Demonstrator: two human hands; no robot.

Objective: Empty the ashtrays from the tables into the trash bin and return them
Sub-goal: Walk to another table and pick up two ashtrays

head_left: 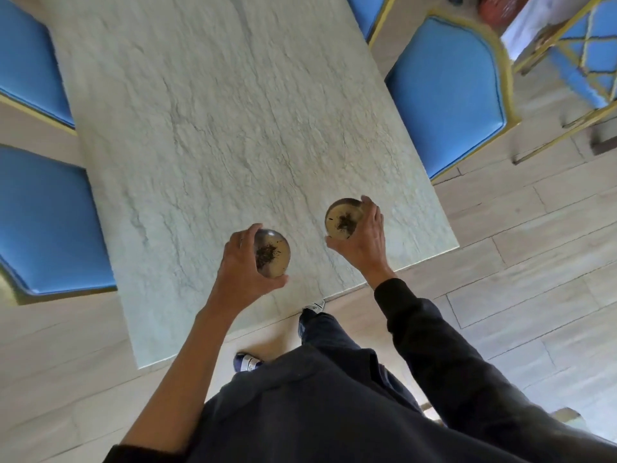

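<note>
Each hand holds one ashtray over the near end of the surface (233,111), both with dark ash inside. To carry them well, keep them level so nothing spills. The left hand (238,265) has its grip curled round the left ashtray (272,253); the right hand (362,240) clasps the right ashtray (344,219) by its rim.

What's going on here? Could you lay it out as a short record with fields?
setting: pale stone-look table with blue chairs around it, on a light plank floor
left hand: holds one round ashtray
right hand: holds a second ashtray
ashtray contents: a dark clump of debris in each, not yet emptied
ashtray position: over the table's near end; lifted or resting, cannot tell
trash bin: not in view
person: standing at the table's near edge, dark clothes
</note>
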